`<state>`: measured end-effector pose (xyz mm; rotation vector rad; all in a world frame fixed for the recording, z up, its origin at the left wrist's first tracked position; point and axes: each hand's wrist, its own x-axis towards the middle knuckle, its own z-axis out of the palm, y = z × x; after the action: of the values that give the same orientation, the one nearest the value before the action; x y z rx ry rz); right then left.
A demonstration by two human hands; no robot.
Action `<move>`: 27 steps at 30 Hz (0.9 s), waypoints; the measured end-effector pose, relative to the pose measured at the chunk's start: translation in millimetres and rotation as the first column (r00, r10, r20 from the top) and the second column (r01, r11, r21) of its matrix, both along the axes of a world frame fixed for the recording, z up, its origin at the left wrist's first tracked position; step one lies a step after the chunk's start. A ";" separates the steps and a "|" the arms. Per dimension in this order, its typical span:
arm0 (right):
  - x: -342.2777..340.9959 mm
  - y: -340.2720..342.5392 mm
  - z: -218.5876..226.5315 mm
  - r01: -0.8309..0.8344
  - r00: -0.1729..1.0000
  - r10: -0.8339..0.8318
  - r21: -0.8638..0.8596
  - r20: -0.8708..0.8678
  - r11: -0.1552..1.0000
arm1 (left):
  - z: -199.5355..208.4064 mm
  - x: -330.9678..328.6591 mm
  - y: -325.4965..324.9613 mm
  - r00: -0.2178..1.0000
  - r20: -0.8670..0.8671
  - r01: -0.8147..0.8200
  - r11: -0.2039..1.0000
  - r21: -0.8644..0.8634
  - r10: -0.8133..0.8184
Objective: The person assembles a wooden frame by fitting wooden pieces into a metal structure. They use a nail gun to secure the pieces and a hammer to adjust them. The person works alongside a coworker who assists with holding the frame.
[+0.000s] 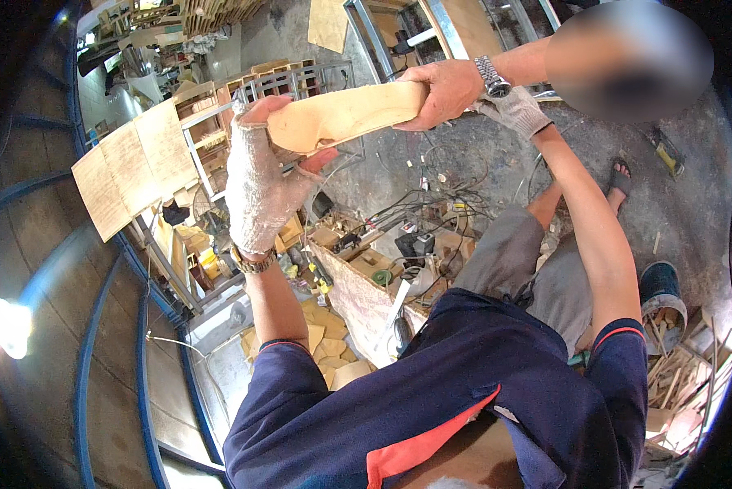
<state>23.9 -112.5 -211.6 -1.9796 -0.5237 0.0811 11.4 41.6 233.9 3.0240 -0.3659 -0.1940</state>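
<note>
Far left: bright lamp (7, 328), set beside dark wall panels (113, 318) with curved blue ribs. Next: large pale boards (138, 167), lying at a slant, slatted wooden frames (207, 134) just beside. Left hand (261, 183), in white glove with bare fingertips, metal wristband (254, 262) below; thumb and fingers spread wide, holding the left end of a pale curved piece (349, 114). Piece raised well above the floor (374, 175), bridging left hand and a co-worker's hand (447, 91), small dark notch at lower edge. Below, right of the left forearm: heap of flat yellowish offcuts (329, 342). Centre, under the piece: cluttered counter (353, 306), pale-sided, bearing a green ring (382, 277) and a black block-shaped device (415, 244); tangle of dark cables (459, 208) adjoining. Top: metal frames (443, 28) with board infill. In the way: co-worker's hand, clasped over the right end of the piece, and watch (494, 77) at that wrist, partly covering the gloved right hand (516, 110); grip of the latter, cannot tell. Farther right: sandalled foot (621, 175), yellow-and-black tool (669, 155) on the floor, dark bucket (661, 281) with wood scraps; lowest right, loose pile of thin wood strips (682, 383)
</note>
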 end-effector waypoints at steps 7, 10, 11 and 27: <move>1.1 -4.5 8.3 0.015 0.999 -0.015 0.000 0.037 1.000 | -1.0 -1.6 3.3 1.000 0.015 0.025 1.000 0.018 -0.025; 1.1 -3.4 4.8 -0.031 0.999 0.031 -0.009 -0.029 0.999 | -3.2 1.7 3.0 0.982 0.092 0.159 0.985 0.065 -0.164; 0.5 -2.5 3.4 -0.031 0.998 0.029 -0.028 -0.064 0.999 | -3.7 2.5 2.8 0.982 0.094 0.158 0.986 0.054 -0.162; -1.3 -3.2 5.8 -0.018 0.997 0.025 -0.091 0.073 0.996 | -4.2 -2.7 2.0 0.994 -0.041 -0.102 0.986 -0.129 0.097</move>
<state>22.6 -115.7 -205.7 -2.0717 -0.5993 0.0455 8.6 43.6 229.6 2.8960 -0.2151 -0.2063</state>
